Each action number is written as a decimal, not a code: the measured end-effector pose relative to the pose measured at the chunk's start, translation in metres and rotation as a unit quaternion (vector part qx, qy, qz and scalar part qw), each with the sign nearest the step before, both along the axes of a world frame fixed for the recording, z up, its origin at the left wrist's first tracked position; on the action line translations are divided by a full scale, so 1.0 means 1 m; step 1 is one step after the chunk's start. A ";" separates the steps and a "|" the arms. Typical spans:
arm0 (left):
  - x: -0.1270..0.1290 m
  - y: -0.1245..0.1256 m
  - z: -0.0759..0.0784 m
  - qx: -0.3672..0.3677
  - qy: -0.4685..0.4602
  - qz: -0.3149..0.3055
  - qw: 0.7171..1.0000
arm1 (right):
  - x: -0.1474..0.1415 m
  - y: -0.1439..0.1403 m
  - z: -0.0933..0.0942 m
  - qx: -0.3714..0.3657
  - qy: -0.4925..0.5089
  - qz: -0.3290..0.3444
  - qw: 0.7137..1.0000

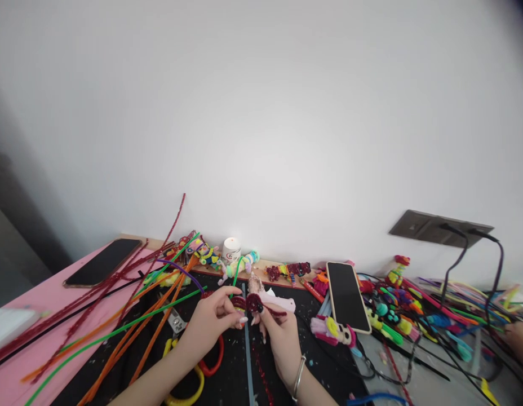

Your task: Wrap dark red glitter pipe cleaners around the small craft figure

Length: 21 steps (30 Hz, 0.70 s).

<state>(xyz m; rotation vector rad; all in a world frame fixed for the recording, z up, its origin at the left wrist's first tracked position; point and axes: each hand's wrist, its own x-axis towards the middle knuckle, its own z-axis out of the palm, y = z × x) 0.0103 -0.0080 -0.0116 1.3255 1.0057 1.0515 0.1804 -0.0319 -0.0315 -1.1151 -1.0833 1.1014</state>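
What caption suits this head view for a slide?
Both hands, left hand and right hand, pinch a dark red pipe-cleaner piece over a black mat strewn with colourful pipe cleaners.

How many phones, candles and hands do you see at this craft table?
Phones: 2, one on the pink mat, one by the figures
Candles: 1
Hands: 3, left hand, right hand, another person's hand
Total: 6

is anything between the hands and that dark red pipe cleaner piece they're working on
Nothing visible. The left hand and the right hand both already pinch the dark red pipe cleaner piece at their fingertips, held above the black mat. The loose orange pipe cleaners lie off to the left, clear of the hands.
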 end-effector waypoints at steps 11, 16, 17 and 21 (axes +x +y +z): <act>-0.003 0.007 0.007 -0.039 -0.042 0.055 0.997 | 0.000 0.002 0.003 -0.007 0.029 -0.030 0.999; -0.003 0.008 0.008 -0.033 -0.025 0.084 0.996 | 0.000 0.002 0.004 -0.014 0.039 -0.021 0.999; -0.004 0.008 0.008 -0.028 -0.017 0.089 0.996 | 0.000 0.002 0.004 -0.015 0.040 -0.020 0.999; -0.009 0.009 0.006 0.024 0.014 0.103 0.994 | -0.001 0.002 0.003 -0.011 0.037 -0.012 0.999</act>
